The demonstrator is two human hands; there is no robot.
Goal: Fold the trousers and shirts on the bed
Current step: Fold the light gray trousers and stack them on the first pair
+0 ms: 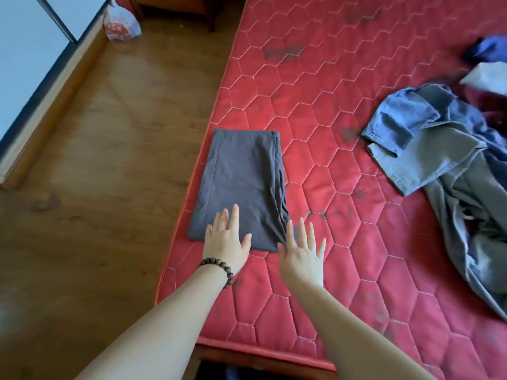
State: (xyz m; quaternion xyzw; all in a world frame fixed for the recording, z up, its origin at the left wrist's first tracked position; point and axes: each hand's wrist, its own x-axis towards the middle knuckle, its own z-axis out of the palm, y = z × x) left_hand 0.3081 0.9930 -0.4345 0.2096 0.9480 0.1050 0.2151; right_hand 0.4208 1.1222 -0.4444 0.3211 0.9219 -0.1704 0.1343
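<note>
A dark grey garment (pixel 238 174) lies folded into a neat rectangle near the left edge of the red quilted mattress (pixel 343 86). My left hand (pixel 226 239), with a bead bracelet at the wrist, lies flat with straight fingers on the garment's near end. My right hand (pixel 301 256) is spread open at the garment's near right corner, its fingertips at the bunched fabric there. A loose heap of grey-blue trousers and other clothes (pixel 444 160) sprawls unfolded at the right side of the bed.
Blue and white cloth (pixel 488 64) lies at the far right of the mattress. Wooden floor (pixel 109 160) runs along the bed's left. A plastic bag (pixel 120 24) sits on the floor by the wall at top left.
</note>
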